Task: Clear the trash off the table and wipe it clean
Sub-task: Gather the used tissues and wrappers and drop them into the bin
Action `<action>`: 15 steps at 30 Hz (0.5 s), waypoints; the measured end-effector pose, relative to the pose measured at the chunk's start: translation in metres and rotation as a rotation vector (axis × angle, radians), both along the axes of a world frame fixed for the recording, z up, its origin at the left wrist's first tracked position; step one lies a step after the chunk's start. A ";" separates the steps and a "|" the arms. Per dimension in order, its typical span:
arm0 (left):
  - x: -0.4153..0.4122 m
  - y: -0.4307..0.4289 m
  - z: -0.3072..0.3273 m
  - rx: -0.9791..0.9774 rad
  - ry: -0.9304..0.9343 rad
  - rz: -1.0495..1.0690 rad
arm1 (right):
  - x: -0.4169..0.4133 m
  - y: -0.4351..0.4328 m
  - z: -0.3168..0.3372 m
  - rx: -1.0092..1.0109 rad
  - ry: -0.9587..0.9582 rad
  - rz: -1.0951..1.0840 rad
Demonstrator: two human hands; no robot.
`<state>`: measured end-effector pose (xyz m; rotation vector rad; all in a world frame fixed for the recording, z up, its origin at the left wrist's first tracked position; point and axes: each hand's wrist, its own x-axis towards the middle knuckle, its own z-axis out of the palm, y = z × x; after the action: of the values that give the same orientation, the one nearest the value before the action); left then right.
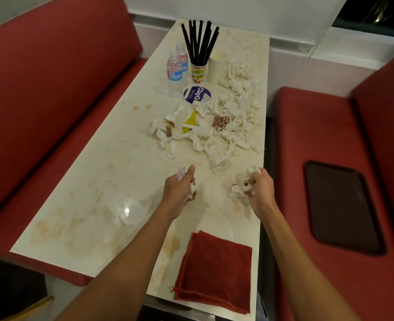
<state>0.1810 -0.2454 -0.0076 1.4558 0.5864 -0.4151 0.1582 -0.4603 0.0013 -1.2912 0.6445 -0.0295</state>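
- Head view: a stained cream table (112,172) is seen between two red seats, the left bench (52,77) and the right bench (307,135).
- A crumpled white tissue (192,189) is gripped in the left hand (181,188), its fingers curled around the paper above the near middle of the tabletop.
- A second tissue wad (241,187) is pinched in the right hand (259,188), close to the table's right edge.
- A heap of used tissues (223,135) is spread across the middle and right of the table, beyond both hands. A yellow wrapper (191,120) and a patterned wrapper (221,123) are caught up in it.
- At the far end, two water bottles (174,72), a printed cup (198,71) filled with black straws (199,40), a plain white cup (216,67) and a round blue lid (197,93) are grouped together.
- A folded red cloth (214,272) is laid at the near right corner, between the forearms.
- A dark tray (342,207) is set on the right bench.
- Brownish smears (50,228) are seen over much of the tabletop.
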 end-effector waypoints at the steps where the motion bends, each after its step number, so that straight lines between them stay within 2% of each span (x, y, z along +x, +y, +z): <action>1: 0.000 0.000 0.000 0.001 -0.001 0.005 | 0.002 0.000 -0.004 -0.074 0.011 0.055; 5: 0.001 0.001 0.000 -0.007 -0.007 0.014 | 0.002 0.007 -0.016 -0.546 0.018 0.277; 10: 0.001 0.000 -0.003 -0.015 -0.014 0.015 | -0.007 0.021 -0.042 -1.192 -0.207 0.342; 12: 0.001 0.000 -0.004 -0.018 -0.014 0.012 | -0.010 0.021 -0.050 -1.335 -0.206 0.390; 15: 0.003 0.000 -0.004 -0.025 -0.014 0.016 | -0.015 0.022 -0.055 -1.365 -0.217 0.473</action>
<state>0.1838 -0.2451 -0.0115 1.4281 0.5790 -0.3979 0.1436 -0.4379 -0.0537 -2.6800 0.0256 -0.2503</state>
